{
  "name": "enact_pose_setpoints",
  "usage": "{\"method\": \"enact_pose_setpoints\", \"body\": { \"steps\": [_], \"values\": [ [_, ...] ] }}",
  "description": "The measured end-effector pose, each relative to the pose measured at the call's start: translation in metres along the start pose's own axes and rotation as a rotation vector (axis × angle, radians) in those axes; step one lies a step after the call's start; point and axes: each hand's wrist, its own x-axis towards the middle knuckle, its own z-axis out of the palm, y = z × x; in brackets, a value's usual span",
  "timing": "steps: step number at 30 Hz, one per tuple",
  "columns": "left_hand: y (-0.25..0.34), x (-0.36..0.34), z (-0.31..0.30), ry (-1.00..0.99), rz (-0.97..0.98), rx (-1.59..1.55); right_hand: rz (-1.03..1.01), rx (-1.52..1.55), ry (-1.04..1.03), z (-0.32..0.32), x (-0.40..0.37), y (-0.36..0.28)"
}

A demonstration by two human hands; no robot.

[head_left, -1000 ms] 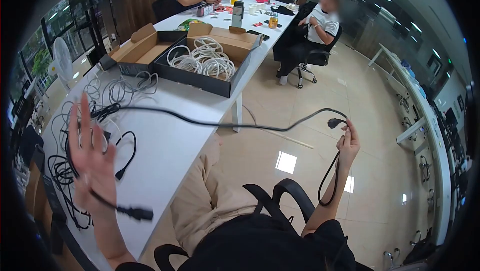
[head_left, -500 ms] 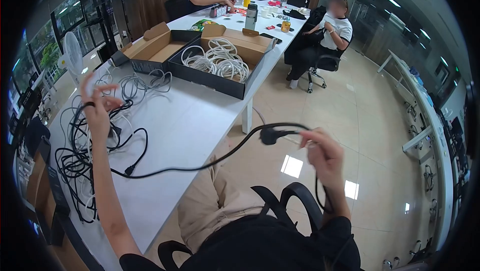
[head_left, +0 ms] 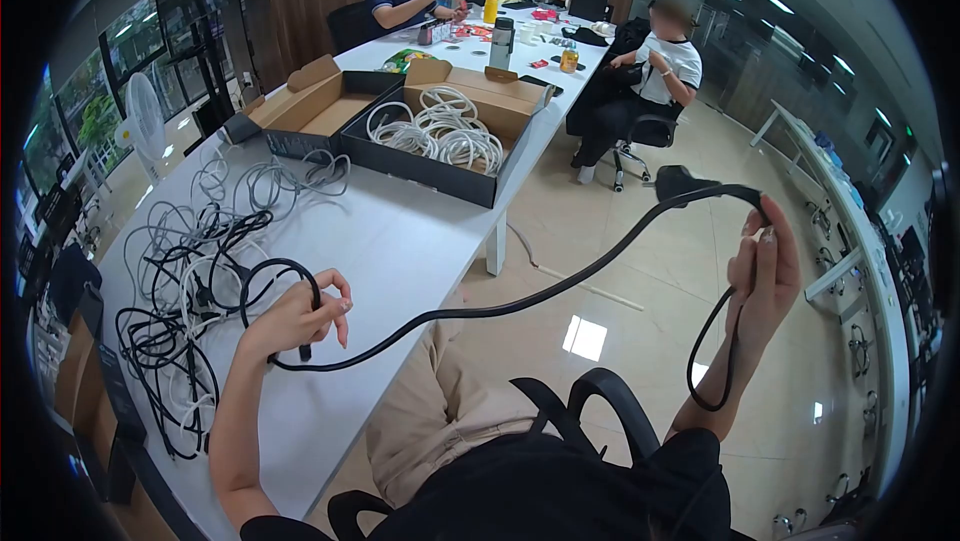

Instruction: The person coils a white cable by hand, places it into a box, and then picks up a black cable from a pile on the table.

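A black cable [head_left: 490,310] spans the space between my two hands. My right hand [head_left: 768,266], raised over the floor at the right, pinches it near its black plug [head_left: 684,187], and a loop hangs below the wrist. Over the table, my left hand [head_left: 298,317] has its fingers curled round the cable, with a loop passing about them and a short end hanging beneath. Left of that hand lies a tangle of black cables [head_left: 165,341] mixed with white ones. Grey cables [head_left: 285,181] lie in loose loops behind it.
A dark box [head_left: 420,169] holding coiled white cables [head_left: 450,131] stands on the white table [head_left: 330,421], beside an open box [head_left: 325,113]. Further back are a bottle [head_left: 501,44] and two seated people. A black chair [head_left: 610,406] is beside me.
My left hand has come down and toward me, away from the tangle, with the cable. My right hand has moved right and up, drawing the cable and plug outward.
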Motion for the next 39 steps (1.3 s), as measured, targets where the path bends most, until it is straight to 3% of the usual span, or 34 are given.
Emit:
{"method": "enact_pose_setpoints", "body": {
  "steps": [2,5,7,13,15,18,22,25,29,33,35,37,39],
  "values": [
    [-0.001,-0.001,-0.002,-0.061,-0.019,-0.022,0.002,0.021,0.009,0.003,0.009,0.0],
    [0.0,-0.005,0.006,-0.139,0.119,0.056,-0.024,0.016,0.017,0.005,0.024,0.006],
    [0.006,-0.009,0.007,-0.188,0.016,0.037,-0.035,0.021,0.011,0.002,0.039,0.015],
    [-0.003,-0.011,-0.005,-0.265,0.036,0.005,-0.047,0.098,-0.165,0.023,0.072,0.038],
    [-0.01,-0.014,-0.006,-0.299,0.176,-0.006,-0.029,0.095,-0.155,0.036,0.077,0.046],
    [-0.008,-0.016,-0.01,-0.328,0.03,0.033,-0.018,0.09,-0.169,0.056,0.087,0.054],
    [-0.002,-0.016,-0.003,-0.383,0.001,0.094,-0.068,0.103,-0.136,0.086,0.097,0.065],
    [-0.002,-0.017,0.0,-0.564,0.031,0.042,-0.031,0.138,-0.166,0.102,0.111,0.081],
    [0.008,-0.024,0.018,-0.857,0.179,-0.136,0.024,0.213,-0.146,0.128,0.124,0.101],
    [0.03,-0.041,0.018,-1.215,0.305,-0.415,0.187,0.332,-0.255,0.145,0.125,0.132],
    [0.039,-0.052,0.009,-1.344,0.519,-0.434,0.27,0.394,-0.268,0.164,0.107,0.138],
    [0.044,-0.061,0.0,-1.356,0.873,-0.642,0.287,0.385,-0.306,0.184,0.088,0.139],
    [0.071,-0.077,-0.013,-1.188,1.126,-0.675,0.325,0.396,-0.364,0.203,0.067,0.14]
  ]
}}
